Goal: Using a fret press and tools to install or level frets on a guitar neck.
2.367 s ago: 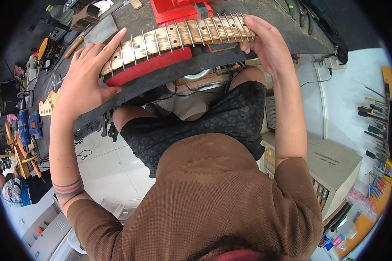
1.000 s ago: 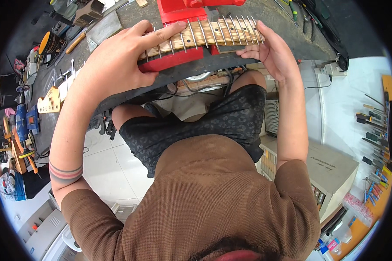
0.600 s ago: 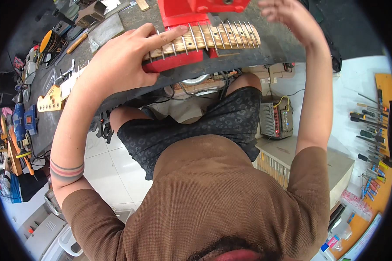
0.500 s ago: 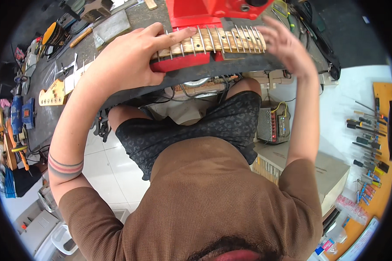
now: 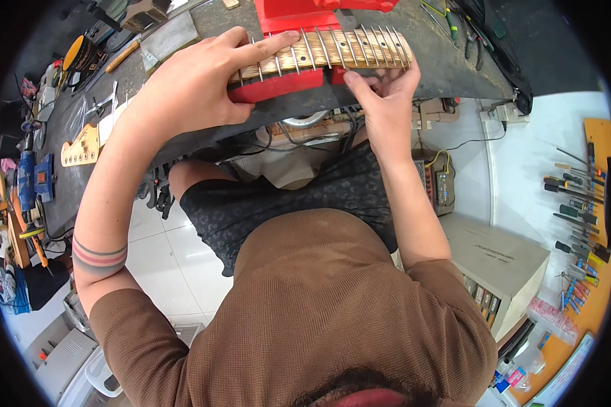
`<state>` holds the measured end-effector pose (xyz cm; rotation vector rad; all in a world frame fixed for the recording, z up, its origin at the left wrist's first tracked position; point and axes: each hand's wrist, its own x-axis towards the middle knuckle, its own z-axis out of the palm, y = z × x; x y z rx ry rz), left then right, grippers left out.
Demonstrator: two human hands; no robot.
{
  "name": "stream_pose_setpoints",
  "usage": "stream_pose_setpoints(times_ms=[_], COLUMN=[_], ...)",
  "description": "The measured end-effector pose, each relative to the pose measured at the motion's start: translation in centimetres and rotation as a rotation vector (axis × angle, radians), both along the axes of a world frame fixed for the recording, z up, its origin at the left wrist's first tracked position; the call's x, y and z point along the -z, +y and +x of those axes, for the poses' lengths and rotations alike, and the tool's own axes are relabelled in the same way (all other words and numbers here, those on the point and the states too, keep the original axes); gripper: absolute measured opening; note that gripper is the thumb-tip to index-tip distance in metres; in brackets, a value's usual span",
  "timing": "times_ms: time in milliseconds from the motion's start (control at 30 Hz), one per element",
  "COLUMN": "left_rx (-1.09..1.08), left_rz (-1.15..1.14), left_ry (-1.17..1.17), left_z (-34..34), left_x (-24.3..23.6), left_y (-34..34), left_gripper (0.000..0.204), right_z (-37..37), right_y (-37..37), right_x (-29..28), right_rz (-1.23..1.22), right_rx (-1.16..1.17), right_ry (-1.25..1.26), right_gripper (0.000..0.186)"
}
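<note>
A pale wooden guitar neck (image 5: 327, 49) with metal frets and dark dot inlays lies across the red vise (image 5: 282, 86) at the bench's front edge. Its headstock (image 5: 81, 148) shows at the left, beyond my forearm. My left hand (image 5: 207, 85) grips the neck's left part, index finger stretched over the frets and thumb low at the near side. At the right end, my right hand (image 5: 392, 91) is wrapped round the neck from the near side. Its thumb points up by the near edge, and the other fingers are partly hidden beneath the wood.
On the dark workbench (image 5: 448, 74) lie pliers and other hand tools (image 5: 478, 51) at the right. A wood-handled tool (image 5: 122, 57) and a flat grey block (image 5: 172, 41) sit at the back left. Files hang on an orange board (image 5: 596, 146). Cables run below the bench.
My right hand has come in leftward from beside the neck's end and taken hold of it. My left hand stays on the neck, which sits slightly higher in the picture.
</note>
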<state>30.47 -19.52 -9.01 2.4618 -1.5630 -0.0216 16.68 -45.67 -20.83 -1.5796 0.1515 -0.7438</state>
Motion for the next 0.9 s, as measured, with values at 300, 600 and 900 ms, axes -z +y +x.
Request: stream_pose_setpoints(times_ms=[300, 600, 900], left_rx=[0.017, 0.007, 0.004], left_rz=[-0.007, 0.001, 0.009], left_ry=[-0.024, -0.011, -0.001], left_z=[-0.2, -0.3, -0.3], left_x=[-0.1, -0.3, -0.3], left_y=[0.1, -0.1, -0.2], left_gripper=[0.117, 0.116, 0.115], right_z=[0.0, 0.0, -0.1], right_y=[-4.5, -4.8, -4.1], right_x=[0.0, -0.3, -0.3], right_rz=[0.157, 0.158, 0.171], right_rx=[-0.266, -0.325, -0.316], right_ry=[0.009, 0.016, 0.024], right_gripper=[0.12, 0.125, 0.129])
